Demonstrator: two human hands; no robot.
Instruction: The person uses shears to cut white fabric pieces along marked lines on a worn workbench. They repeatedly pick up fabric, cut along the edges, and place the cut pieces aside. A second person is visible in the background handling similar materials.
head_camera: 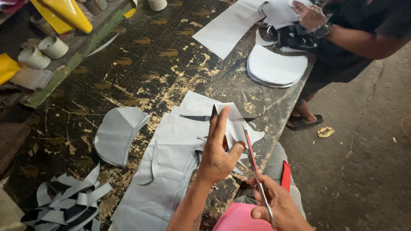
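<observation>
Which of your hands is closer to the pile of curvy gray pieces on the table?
Left. The left hand holds the gray sheet just right of the stack of curved gray pieces. The right hand grips the scissors farther right, off the table edge.

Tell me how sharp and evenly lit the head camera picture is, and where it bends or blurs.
Head view: light falls brightest on the grey sheet and the stack of cut pieces, with the left shelf edge dim; the left hand and the scissors in the right hand look sharp; the table edge bows slightly from the wide lens; no strong glare shows.
</observation>
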